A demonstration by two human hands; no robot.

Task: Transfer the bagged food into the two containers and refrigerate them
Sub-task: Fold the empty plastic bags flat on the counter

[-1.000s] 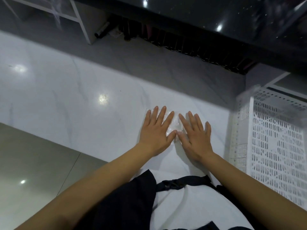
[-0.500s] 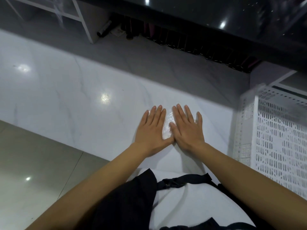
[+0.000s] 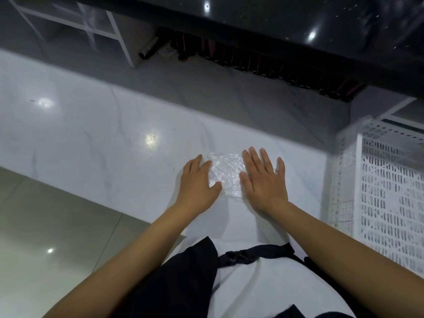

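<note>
Both hands have slid apart since a moment ago, baring more of the crumpled clear plastic bag (image 3: 226, 174) lying flat on the white marble counter (image 3: 91, 138). Left hand (image 3: 198, 183) and right hand (image 3: 263, 180) lie palm-down with fingers released, pressing the bag's edges, grasping nothing. Right of them stands a white perforated crate (image 3: 387, 196); its contents are unclear. Glossy floor tiles (image 3: 46, 226) lie below.

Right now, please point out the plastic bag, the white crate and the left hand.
plastic bag (image 3: 226, 174), head view, on its crinkled middle between the hands.
white crate (image 3: 390, 203), head view, on its perforated side wall.
left hand (image 3: 198, 187), head view, on the back of the hand.
</note>
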